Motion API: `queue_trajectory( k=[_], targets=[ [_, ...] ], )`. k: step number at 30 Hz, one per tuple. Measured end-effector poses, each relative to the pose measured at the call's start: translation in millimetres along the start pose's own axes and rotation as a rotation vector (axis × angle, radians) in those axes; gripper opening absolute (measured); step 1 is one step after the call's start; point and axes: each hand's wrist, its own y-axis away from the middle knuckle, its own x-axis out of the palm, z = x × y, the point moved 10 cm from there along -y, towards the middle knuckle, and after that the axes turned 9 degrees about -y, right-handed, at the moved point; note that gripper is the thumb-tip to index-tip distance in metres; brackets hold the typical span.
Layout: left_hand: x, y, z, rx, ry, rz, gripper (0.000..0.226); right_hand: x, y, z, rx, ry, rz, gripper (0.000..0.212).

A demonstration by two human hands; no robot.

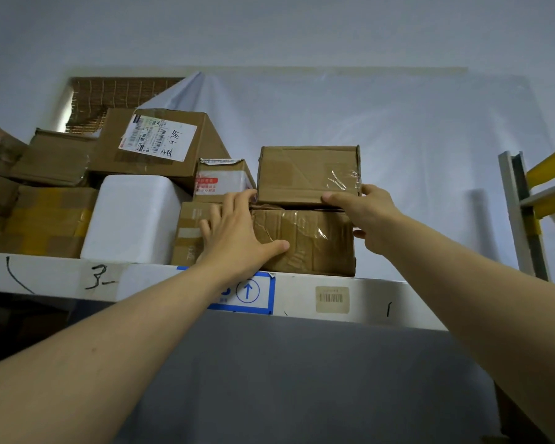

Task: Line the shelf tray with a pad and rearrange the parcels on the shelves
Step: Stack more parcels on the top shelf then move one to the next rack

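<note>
Parcels are crowding the left half of a white shelf point(302, 293); its right half is lying bare against a pale plastic sheet point(398, 129) covering the wall. A brown woven panel point(109, 97) is showing where the sheet is peeling back. A grey upright with yellow beams point(523, 203) is standing at right.

Small taped box point(308, 174), plain cardboard with glossy clear tape, is sitting on a larger creased, tape-wrapped box point(311, 241) at the shelf's front edge. Right hand point(362, 213) is gripping the small box at its lower right corner, thumb on the front face. Left hand point(234, 235) is resting flat, fingers spread, across the lower box's left side.

White foam box point(132, 219) is standing just beside. Behind, a tilted carton point(161, 142) is bearing a shipping label with handwritten "9769". The shelf edge is carrying a blue arrow sticker point(250, 291), a barcode label point(332, 299) and black marker scrawls.
</note>
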Motion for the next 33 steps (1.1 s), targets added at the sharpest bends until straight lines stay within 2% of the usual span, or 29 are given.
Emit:
queue_trajectory(
  k=[5,10,14,17,19,21,23,26,30,33],
  targets=[
    [-0.5,0.4,1.7,0.000,0.052,-0.025,0.096,14.7,4.0,-1.4,-0.002,0.045,0.041,0.039],
    [-0.8,1.0,0.8,0.009,0.074,-0.028,0.096,13.5,7.8,-3.4,-0.006,0.054,0.037,0.032],
    [-1.6,1.4,1.1,0.014,0.080,-0.033,0.094,7.9,16.7,-2.5,-0.049,0.200,0.028,0.067],
    [-3.1,3.2,0.5,0.016,0.089,-0.036,0.090,2.4,33.2,2.7,-0.143,0.336,0.027,0.074],
    [-6.8,6.0,0.1,0.013,0.118,-0.055,0.082,-2.4,47.4,7.8,-0.216,0.476,0.021,0.073],
    [-20.6,10.2,2.0,0.022,0.195,-0.161,0.064,-8.5,63.6,11.2,-0.276,0.587,0.008,0.069],
    [-37.7,19.3,2.7,0.050,0.288,-0.314,0.043,-20.0,86.3,16.3,-0.351,0.670,-0.020,0.059],
    [-48.8,43.9,-6.9,0.092,0.420,-0.427,0.030,-44.4,126.5,23.8,-0.487,0.742,-0.084,0.037],
    [-30.9,100.2,-48.5,0.195,0.585,-0.329,0.025,-92.3,177.5,6.3,-0.510,0.749,-0.166,0.023],
    [0.2,146.3,-78.5,0.190,0.722,-0.164,0.022,-129.4,211.1,-24.7,-0.450,0.793,-0.167,0.026]
  ],
)
